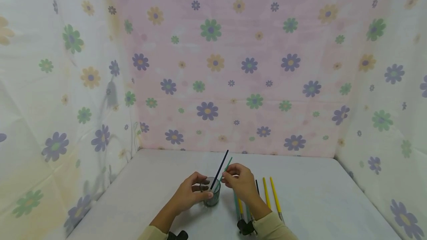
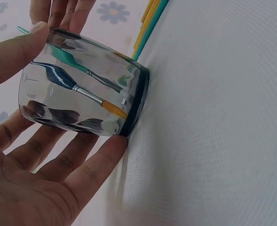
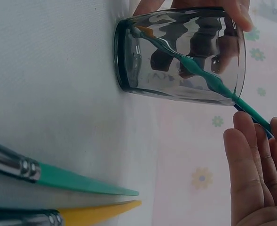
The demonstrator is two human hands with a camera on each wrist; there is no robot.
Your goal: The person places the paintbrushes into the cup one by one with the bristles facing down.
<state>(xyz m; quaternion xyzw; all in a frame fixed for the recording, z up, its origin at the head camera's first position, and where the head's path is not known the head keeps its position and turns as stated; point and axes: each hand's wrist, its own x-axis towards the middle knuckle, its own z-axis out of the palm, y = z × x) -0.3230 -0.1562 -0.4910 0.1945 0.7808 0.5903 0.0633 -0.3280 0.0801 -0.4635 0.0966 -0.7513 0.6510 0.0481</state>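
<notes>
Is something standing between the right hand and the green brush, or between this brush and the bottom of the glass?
Nothing visible does. The right hand pinches the green brush directly, and the brush's lower end is inside the glass, near its base. The dark blue brush shares the glass but seems not to block it.

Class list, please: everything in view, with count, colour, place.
Table: one, white, below
Glass: one, greyish, on table
Navy brush: one, navy, in glass
Green brush: one, green, in glass
Yellow brushes: three visible, yellow, right of glass
Loose green brushes: two visible, green, there
Dark handle: one visible, blackish, there
Flowered walls: three, pink and white, around table
Sleeves: two, cream, forearms
Wrist gear: two, black, wrists
Left hand: one, round glass
Right hand: one, pinching green brush
</notes>
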